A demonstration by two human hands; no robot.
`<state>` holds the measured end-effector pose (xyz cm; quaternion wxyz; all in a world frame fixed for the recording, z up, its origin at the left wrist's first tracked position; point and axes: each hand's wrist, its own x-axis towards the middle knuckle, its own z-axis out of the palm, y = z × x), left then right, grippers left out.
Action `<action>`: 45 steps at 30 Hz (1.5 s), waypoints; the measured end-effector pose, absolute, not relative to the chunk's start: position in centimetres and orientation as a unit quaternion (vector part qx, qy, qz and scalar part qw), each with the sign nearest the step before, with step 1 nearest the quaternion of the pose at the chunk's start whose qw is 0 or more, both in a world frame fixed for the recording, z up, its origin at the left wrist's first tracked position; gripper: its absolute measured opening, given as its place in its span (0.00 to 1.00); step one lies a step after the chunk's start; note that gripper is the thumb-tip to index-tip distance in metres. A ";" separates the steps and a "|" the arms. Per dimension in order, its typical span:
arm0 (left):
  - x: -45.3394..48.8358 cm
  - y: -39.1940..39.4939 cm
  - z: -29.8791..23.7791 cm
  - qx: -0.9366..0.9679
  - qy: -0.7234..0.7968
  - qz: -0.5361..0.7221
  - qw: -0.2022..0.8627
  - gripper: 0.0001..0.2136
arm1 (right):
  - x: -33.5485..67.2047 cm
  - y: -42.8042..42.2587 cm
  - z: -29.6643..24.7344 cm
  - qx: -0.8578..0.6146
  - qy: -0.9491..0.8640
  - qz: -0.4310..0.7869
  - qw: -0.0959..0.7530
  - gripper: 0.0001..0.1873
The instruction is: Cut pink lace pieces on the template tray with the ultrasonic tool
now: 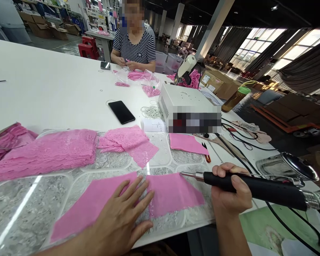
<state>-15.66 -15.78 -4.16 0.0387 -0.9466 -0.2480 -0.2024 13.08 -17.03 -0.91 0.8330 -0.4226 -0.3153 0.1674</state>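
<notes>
My left hand lies flat with fingers spread across the inner edges of two pink fabric pieces, the left piece and the right piece. In my right hand is a thick black-handled tool with a slim metal tip. That tip points left at the top edge of the right fabric piece; whether it touches is hard to tell. Behind my left hand are a thick stack of pink lace and a loose pink lace piece. Another pink fabric piece lies farther back.
A light-coloured control box stands behind the fabric, with black cables at its right. Nearby are a phone, white elastic loops, orange-handled snips, a metal cup and a bottle. A person sits opposite.
</notes>
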 end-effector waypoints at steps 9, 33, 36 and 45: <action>-15.6 -15.7 -4.2 -0.949 -0.249 -0.192 0.037 0.24 | 12.9 -16.9 -1.2 -0.419 -0.319 0.180 0.831 0.04; -15.7 -15.3 -4.8 -0.947 -0.244 -0.202 0.046 0.25 | 13.7 -18.6 -0.6 -0.423 -0.339 0.159 0.825 0.04; -15.7 -15.4 -5.0 -0.946 -0.243 -0.209 0.038 0.25 | 13.8 -18.7 -0.6 -0.426 -0.344 0.156 0.822 0.05; -15.3 -15.8 -4.6 -0.939 -0.273 -0.207 0.022 0.21 | 13.7 -18.6 -0.7 -0.426 -0.349 0.167 0.818 0.04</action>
